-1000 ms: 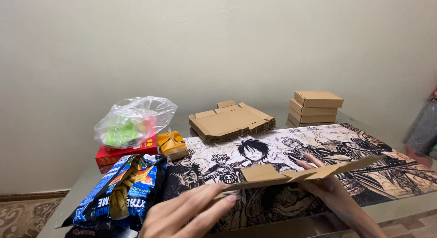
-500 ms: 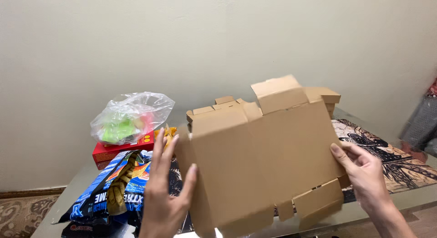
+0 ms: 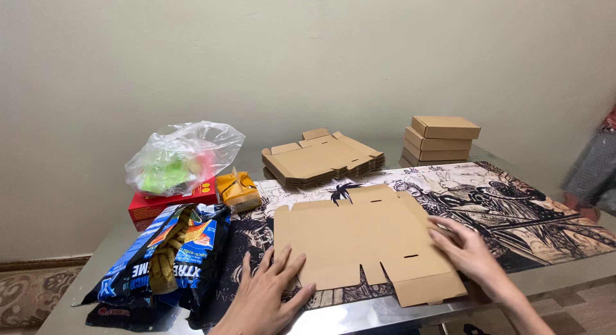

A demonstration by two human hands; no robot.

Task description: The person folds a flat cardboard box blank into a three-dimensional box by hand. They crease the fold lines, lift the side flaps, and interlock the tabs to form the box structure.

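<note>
The worktop (image 3: 385,312) carries a printed black-and-white mat (image 3: 513,207), which gives a flat bed for the unfolded cardboard box blank (image 3: 359,235) lying on it near the front edge. Behind it a stack of flat blanks (image 3: 321,159) and three folded boxes (image 3: 443,137) sit well apart, out of the way. At the left lie blue snack bags (image 3: 160,258), a clear plastic bag (image 3: 183,157) on a red box (image 3: 170,203), and a small yellow packet (image 3: 237,189). The left hand (image 3: 263,300) lies flat, fingers spread, pressing the blank's near left edge down. The right hand (image 3: 468,251) rests open-palmed on its right side, seemingly steadying it, gripping nothing.
</note>
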